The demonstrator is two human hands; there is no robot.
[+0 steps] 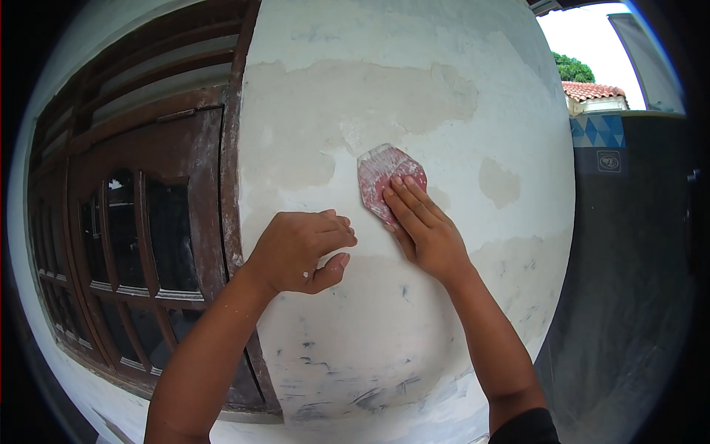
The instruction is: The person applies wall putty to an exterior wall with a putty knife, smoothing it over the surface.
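My right hand [425, 226] presses a flat, reddish, many-sided pad [381, 174] against the white wall [444, 37], fingers laid over its lower right part. White smears and specks cover much of the pad's face; its exact kind does not show. Lower and to the left, my left hand [303, 251] hangs in front of the wall with nothing in it. Its fingers are loosely bent and the thumb stands apart. A small white fleck sticks to this hand.
Beige-grey patches [370, 92] and dark scuffs [370, 399] mark the wall. On the left is a brown wooden frame [231, 148] with glass panes [170, 237]. A dark panel [629, 259] stands at right, with a tiled roof [592, 91] and a tree [573, 69] beyond.
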